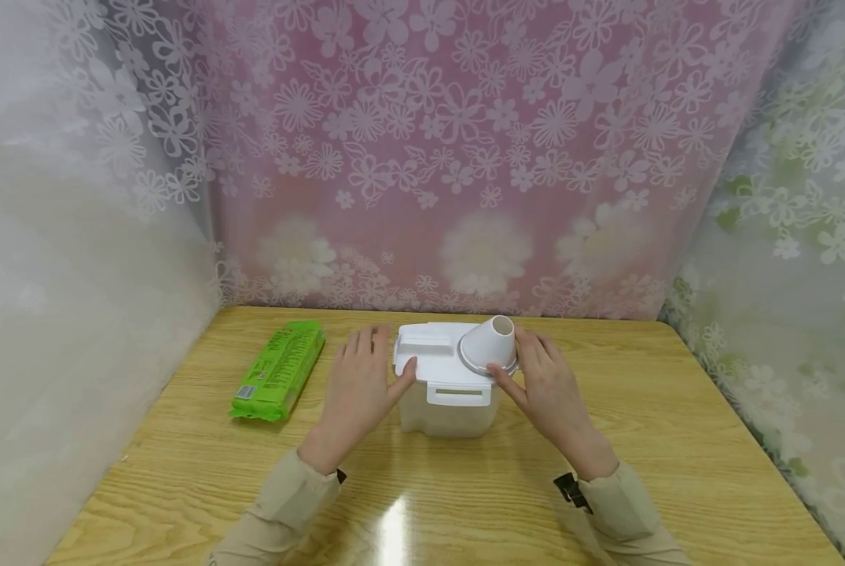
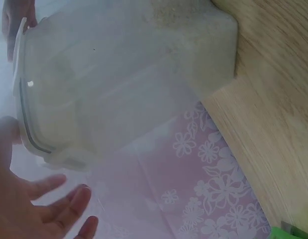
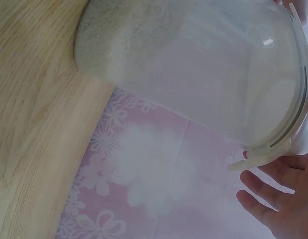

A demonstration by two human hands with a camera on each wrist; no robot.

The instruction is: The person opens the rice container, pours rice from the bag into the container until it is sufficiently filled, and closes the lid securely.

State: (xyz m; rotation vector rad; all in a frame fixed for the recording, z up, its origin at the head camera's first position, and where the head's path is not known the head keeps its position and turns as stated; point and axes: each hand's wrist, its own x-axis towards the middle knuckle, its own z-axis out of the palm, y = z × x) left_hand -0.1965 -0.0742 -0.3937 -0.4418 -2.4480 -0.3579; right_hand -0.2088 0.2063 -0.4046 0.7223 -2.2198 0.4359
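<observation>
A translucent plastic storage container [image 1: 449, 417] stands upright on the table with pale grains in its lower part [image 3: 129, 40]. Its white lid [image 1: 429, 365] carries a cone-shaped cap [image 1: 489, 346] on the right and a moulded handle on the left. My left hand [image 1: 361, 377] is at the lid's left side, thumb near its edge. The left wrist view shows its fingers [image 2: 69, 204] spread loosely beside the lid. My right hand [image 1: 549, 389] holds the lid's right end, thumb by the cap's base. In the right wrist view, a fingertip shows behind a side latch [image 3: 258, 160] that sticks out.
A green printed packet [image 1: 278, 369] lies on the left of the wooden table [image 1: 663, 440]. Flowered curtains [image 1: 457, 157] hang behind the table and at both sides. Front of the container, another white latch [image 1: 459, 395] juts from the lid.
</observation>
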